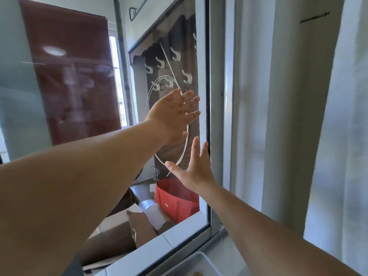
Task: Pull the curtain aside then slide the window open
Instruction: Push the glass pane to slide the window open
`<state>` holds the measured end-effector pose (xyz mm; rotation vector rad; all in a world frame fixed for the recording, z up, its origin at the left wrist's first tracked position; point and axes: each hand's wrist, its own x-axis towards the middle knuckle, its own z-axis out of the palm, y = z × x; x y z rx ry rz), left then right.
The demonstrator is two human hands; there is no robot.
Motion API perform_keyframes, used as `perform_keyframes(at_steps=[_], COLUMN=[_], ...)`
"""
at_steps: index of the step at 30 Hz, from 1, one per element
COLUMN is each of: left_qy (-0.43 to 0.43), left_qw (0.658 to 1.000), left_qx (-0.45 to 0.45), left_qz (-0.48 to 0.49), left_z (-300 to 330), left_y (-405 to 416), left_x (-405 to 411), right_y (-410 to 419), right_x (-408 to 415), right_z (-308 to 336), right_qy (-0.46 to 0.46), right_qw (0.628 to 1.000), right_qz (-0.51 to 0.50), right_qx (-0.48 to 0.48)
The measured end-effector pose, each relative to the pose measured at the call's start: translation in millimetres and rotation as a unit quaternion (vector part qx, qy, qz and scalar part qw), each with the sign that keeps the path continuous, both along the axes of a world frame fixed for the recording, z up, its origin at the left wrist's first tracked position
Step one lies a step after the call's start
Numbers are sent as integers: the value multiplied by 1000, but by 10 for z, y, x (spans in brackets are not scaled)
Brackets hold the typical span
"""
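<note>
The window pane (83,96) fills the left and middle of the view, with its dark right frame edge (207,108) running top to bottom. My left hand (175,114) lies flat with fingers spread against the glass near that edge. My right hand (194,166) is just below it, palm open, fingers pointing up beside the frame edge. The pale grey curtain (298,116) hangs bunched in folds to the right of the window. Neither hand holds anything.
Through the glass I see a dark board with white hooks (175,56), a red bag (175,200) and cardboard boxes (127,232). A white sill (159,250) runs along the bottom, and a white tray corner (201,263) sits below it.
</note>
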<state>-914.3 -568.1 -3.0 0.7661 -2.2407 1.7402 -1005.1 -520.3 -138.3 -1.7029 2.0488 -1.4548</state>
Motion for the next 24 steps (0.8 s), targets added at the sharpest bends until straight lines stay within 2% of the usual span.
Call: perform_keyframes(at_steps=[24], left_qy=[24], left_qw=[998], left_qx=[41], left_qz=[49], left_z=[-12], left_y=[488], left_x=[1251], right_y=[287], right_x=[1183], right_z=[29], right_qy=[56], right_qw=[998], right_qz=[24], right_qx=[27])
